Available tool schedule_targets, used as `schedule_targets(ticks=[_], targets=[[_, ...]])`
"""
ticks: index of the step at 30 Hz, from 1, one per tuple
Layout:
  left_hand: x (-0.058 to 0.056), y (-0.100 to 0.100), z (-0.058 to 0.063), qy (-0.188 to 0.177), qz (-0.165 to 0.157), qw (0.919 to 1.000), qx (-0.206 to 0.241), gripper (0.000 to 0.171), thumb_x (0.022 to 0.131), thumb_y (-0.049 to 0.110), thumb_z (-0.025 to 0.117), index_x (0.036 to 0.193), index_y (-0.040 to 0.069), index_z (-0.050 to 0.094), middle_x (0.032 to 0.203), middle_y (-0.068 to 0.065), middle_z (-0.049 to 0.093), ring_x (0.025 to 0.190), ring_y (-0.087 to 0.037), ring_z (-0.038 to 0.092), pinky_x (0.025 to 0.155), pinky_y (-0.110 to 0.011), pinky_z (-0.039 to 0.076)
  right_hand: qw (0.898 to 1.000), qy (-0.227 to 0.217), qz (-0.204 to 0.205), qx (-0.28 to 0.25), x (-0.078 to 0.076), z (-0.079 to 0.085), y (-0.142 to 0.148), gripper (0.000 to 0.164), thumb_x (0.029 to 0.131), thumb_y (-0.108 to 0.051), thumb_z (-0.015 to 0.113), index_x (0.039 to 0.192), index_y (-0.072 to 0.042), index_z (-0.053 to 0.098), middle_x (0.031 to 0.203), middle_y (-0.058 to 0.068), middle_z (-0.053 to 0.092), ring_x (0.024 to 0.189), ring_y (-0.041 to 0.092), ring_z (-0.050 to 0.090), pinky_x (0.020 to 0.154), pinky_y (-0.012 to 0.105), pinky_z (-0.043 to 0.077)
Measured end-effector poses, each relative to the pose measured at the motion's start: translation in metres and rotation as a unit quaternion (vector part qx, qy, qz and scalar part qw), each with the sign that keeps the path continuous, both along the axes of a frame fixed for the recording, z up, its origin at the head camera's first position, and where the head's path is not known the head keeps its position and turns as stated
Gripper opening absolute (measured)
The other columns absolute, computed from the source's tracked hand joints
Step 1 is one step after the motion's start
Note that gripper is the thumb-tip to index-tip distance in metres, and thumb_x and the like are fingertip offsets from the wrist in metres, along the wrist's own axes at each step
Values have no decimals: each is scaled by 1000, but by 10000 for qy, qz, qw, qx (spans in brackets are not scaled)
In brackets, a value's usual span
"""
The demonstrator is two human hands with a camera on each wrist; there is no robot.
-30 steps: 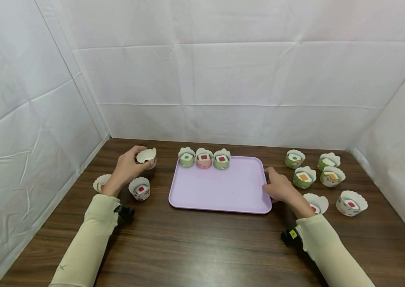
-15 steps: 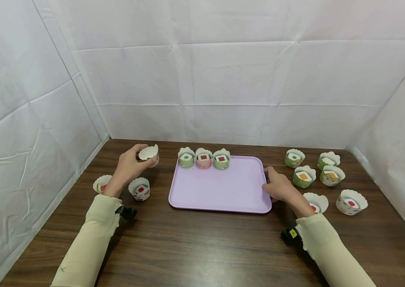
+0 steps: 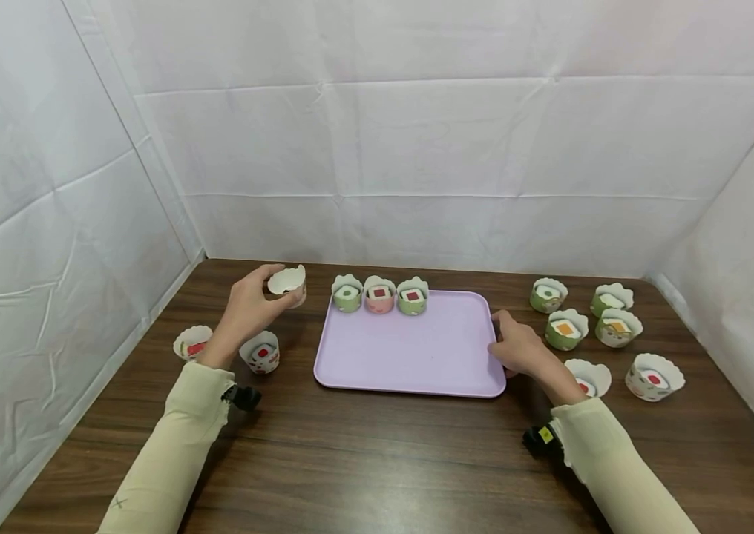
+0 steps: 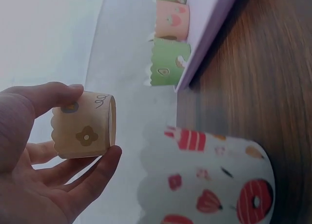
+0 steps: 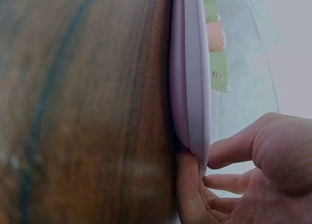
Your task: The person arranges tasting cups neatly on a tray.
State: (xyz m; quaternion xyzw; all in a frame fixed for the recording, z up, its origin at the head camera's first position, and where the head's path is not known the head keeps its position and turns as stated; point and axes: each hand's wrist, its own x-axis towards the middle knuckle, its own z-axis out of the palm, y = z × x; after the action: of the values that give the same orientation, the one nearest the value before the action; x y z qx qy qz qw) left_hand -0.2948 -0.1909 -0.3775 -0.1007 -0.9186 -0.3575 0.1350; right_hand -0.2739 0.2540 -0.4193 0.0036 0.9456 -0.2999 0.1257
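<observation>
My left hand [image 3: 246,308] pinches a cream paper baking cup [image 3: 287,280] between thumb and fingers, held up left of the tray. In the left wrist view this baking cup [image 4: 83,131] shows a brown flower print, and the thumb and fingertips are on its side and base edge. My right hand [image 3: 520,347] grips the right edge of a lilac tray [image 3: 410,352]; the right wrist view shows the thumb over the rim and a finger beneath. Along the tray's back left stand a green cup [image 3: 347,302], a pink cup [image 3: 380,305] and another green cup [image 3: 412,304], with small tokens inside.
Below the left hand stand a red-printed white cup [image 3: 260,354] and a second cup [image 3: 190,343], partly behind the wrist. Several cups, among them a green cup [image 3: 565,334] and a white cup [image 3: 654,382], are at the right. White cloth [image 3: 430,148] walls surround the brown table [image 3: 377,460].
The left hand has moved right and slightly up and away with the cream baking cup, closer to the tray. The right hand and the tray have stayed in place.
</observation>
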Motion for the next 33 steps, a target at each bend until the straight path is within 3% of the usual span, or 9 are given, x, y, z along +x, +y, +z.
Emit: schedule_targets(ticks=[12, 15, 19, 26, 33], targets=[[-3, 27, 3, 6, -151, 9999, 79, 67, 84, 45, 70, 138, 10, 51, 127, -11, 60, 89, -25, 56, 71, -32, 45, 10000, 0, -11, 37, -1, 0, 1, 60, 92, -11, 51, 146, -1, 25, 106, 24, 53, 82, 27, 61, 51, 29, 57], [-5, 35, 3, 42, -205, 9998, 72, 68, 84, 45, 71, 137, 9, 51, 131, -11, 59, 94, -26, 56, 75, -36, 47, 10000, 19, -20, 70, 0, -1, 0, 60, 92, -11, 51, 146, -1, 25, 105, 24, 53, 82, 27, 61, 50, 29, 57], [-7, 43, 2, 66, -286, 9995, 146, 67, 83, 45, 71, 136, 8, 52, 135, -12, 57, 112, -27, 56, 89, -44, 49, 10000, 28, -23, 62, 0, 0, 0, 60, 93, -11, 51, 146, -1, 25, 106, 24, 53, 82, 28, 61, 50, 29, 57], [-11, 61, 1, 24, -428, 9986, 301, 64, 83, 44, 72, 134, 10, 54, 130, -10, 60, 100, -24, 57, 84, -40, 49, 10000, -11, -16, 36, 0, 0, 0, 61, 92, -11, 51, 146, -1, 25, 108, 25, 53, 81, 27, 61, 50, 29, 57], [-14, 86, 1, 111, -576, 9974, 424, 62, 83, 41, 73, 132, 9, 55, 129, -10, 61, 110, -24, 58, 90, -42, 50, 10000, -30, -25, 26, 0, 1, 0, 61, 92, -11, 52, 146, -1, 25, 109, 25, 54, 82, 27, 61, 50, 29, 57]])
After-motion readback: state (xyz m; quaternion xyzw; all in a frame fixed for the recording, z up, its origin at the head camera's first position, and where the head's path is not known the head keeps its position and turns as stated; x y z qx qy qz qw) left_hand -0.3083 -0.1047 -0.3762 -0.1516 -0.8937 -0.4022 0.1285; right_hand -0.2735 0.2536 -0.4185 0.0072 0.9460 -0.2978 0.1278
